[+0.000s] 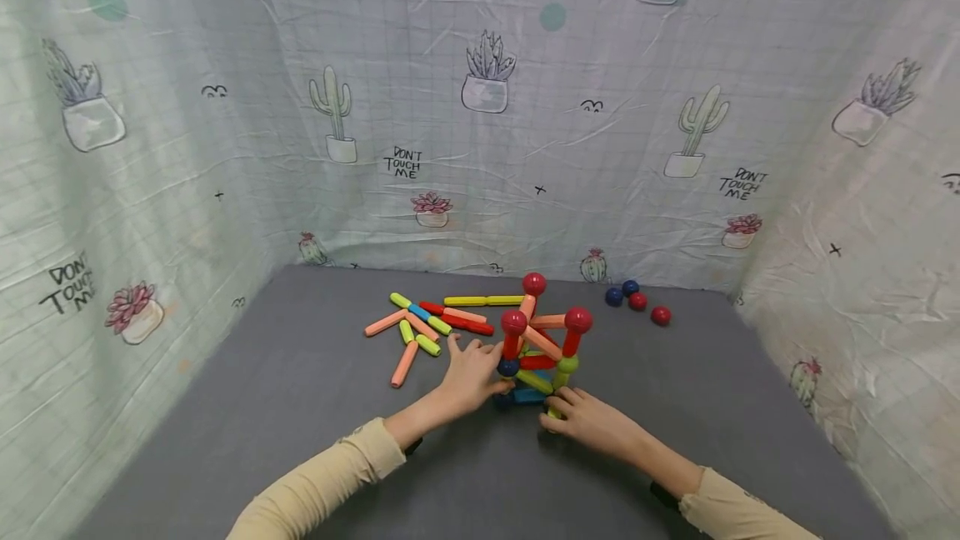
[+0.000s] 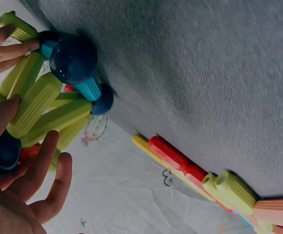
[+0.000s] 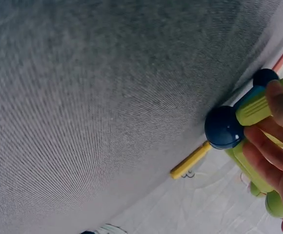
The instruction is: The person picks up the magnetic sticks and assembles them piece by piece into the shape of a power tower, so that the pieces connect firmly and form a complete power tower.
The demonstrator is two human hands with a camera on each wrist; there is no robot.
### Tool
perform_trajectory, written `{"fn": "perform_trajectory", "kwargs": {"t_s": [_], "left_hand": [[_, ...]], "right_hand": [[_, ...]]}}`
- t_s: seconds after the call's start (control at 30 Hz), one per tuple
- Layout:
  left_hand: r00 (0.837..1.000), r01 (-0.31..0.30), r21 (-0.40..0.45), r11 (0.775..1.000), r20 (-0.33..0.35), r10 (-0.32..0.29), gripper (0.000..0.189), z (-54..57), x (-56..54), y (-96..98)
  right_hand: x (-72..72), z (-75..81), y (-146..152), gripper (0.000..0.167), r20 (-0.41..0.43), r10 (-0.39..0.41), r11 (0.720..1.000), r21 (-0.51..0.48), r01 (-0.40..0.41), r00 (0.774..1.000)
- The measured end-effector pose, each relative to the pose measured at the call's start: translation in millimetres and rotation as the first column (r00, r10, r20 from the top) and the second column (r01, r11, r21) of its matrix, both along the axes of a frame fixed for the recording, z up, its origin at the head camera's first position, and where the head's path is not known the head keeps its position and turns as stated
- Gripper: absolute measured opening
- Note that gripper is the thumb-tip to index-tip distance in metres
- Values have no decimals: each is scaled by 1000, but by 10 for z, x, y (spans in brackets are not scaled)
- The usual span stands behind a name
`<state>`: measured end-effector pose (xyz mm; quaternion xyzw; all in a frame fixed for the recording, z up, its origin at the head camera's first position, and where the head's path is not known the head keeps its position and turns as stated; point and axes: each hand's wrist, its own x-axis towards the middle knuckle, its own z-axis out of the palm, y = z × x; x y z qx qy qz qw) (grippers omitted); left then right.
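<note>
A magnetic rod-and-ball structure [image 1: 538, 362] stands on the table, with red balls [image 1: 577, 320] on top and blue balls [image 2: 74, 59] at its base. My left hand [image 1: 472, 373] grips its left side, thumb and fingers around a blue ball [image 1: 508, 367] and the upright green rod [image 2: 34, 105] below it. At the front right corner, my right hand [image 1: 596, 422] pinches a short green rod [image 3: 254, 108] between thumb and fingers. One end of that rod meets a blue ball [image 3: 223, 127] at the base.
Loose rods in orange, green, red and blue lie left of the structure, among them an orange rod [image 1: 403, 365] and a red rod [image 1: 469, 324]. Yellow rods [image 1: 483, 301] lie behind. Several loose balls [image 1: 637, 301] sit at the back right. A printed curtain [image 1: 465, 148] surrounds the table.
</note>
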<state>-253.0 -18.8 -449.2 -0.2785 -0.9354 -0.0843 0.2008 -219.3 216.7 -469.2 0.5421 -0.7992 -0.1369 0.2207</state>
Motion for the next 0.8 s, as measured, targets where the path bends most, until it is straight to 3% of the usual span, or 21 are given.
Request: {"fn": "perform_trajectory", "kwargs": {"t_s": [0.1, 0.27, 0.37, 0.47, 0.53, 0.63, 0.73, 0.8], "left_hand": [[1000, -10, 3, 1000, 27, 10, 54, 21, -28, -19], [997, -10, 15, 1000, 78, 9, 57, 61, -46, -51], [993, -7, -12, 1000, 122, 9, 60, 90, -83, -109], [987, 5, -53, 999, 162, 4, 63, 131, -165, -223], [987, 9, -85, 996, 158, 5, 61, 131, -241, -358], [992, -30, -115, 993, 117, 43, 48, 90, -346, -636], [990, -109, -134, 985, 69, 119, 32, 5, -418, -922], [985, -143, -139, 980, 74, 154, 25, -51, -432, -1058]], "right_hand": [[21, 22, -11, 23, 39, -7, 1000, 11, 6, 999], [44, 42, 55, 26, 203, -74, 997, -18, 79, 976], [-58, 60, 200, 28, 230, -109, 989, -76, 129, 967], [-259, 51, 396, 26, 193, -191, 968, -126, 218, 962], [-415, 29, 539, 27, 189, -281, 941, -140, 309, 941], [-642, -11, 723, 28, 215, -412, 885, -138, 445, 886], [-846, -38, 852, 28, 242, -487, 839, -139, 526, 839], [-957, -49, 908, 27, 265, -510, 818, -143, 557, 818]]}}
